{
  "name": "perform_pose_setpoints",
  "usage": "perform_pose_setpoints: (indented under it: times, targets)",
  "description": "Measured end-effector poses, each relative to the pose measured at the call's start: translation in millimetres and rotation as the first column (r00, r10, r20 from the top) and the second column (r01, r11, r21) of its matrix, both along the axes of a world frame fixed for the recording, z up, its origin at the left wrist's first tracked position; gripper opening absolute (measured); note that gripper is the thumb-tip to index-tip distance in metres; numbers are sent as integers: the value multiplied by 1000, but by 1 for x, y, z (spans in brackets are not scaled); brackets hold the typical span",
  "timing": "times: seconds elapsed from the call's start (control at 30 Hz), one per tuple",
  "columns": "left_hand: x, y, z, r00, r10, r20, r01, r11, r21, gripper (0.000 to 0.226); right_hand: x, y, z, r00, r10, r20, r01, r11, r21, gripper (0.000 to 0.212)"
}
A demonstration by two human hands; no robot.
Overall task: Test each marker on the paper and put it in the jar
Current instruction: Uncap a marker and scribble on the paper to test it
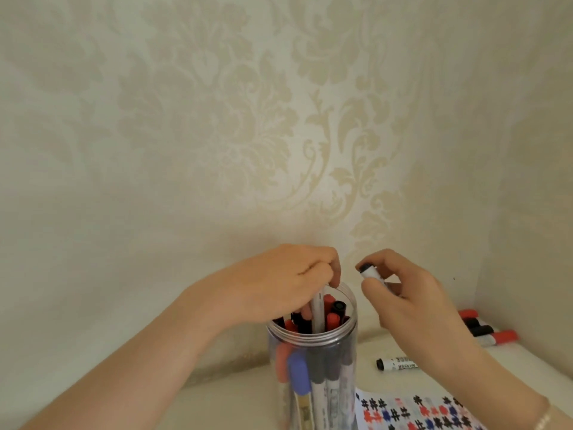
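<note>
My left hand point(291, 274) is curled over the mouth of the clear plastic jar point(313, 361), fingers closed round a white-barrelled marker point(317, 311) that stands upright inside the rim. The jar is a tall, see-through cylinder with a ribbed neck, crowded with markers standing on end: red, black and blue caps show through the wall and at the top, too packed for me to count them surely. My right hand point(409, 299) hovers just beside the jar, to its right, pinching a second marker point(370, 271), white with a black end, between thumb and fingertips. On the table point(242, 398) one black-capped marker point(397, 364) lies near the jar, partly behind my right wrist. Further right, against the wall, a small pile of loose markers point(486, 330) rests; I make out two red caps and two black. The test paper point(415, 411) lies at the lower right, covered in rows of black, red and blue marks.
</note>
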State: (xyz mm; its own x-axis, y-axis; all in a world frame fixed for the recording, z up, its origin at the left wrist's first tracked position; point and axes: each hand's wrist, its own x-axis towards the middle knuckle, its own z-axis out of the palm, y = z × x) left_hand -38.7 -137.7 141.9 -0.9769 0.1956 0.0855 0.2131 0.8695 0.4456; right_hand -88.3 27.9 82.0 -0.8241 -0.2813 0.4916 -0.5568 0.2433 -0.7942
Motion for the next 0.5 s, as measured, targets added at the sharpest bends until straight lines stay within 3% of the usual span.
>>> perform_pose_setpoints:
  times: [0.23, 0.37, 0.5]
  targets:
    - [-8, -12, 13, 998, 13, 68, -24, 988, 150, 17, -2, -11, -11, 979, 58, 197, -42, 996, -82, 16]
    - [-6, -9, 13, 999, 46, -13, -45, 993, 107, 20, 2, -15, -15, 961, 99, 259, -66, 989, -136, 12]
    - [-4, -5, 16, 997, 60, -49, -62, 997, -37, 23, 4, -17, -15, 963, 85, 256, -50, 989, -140, 9]
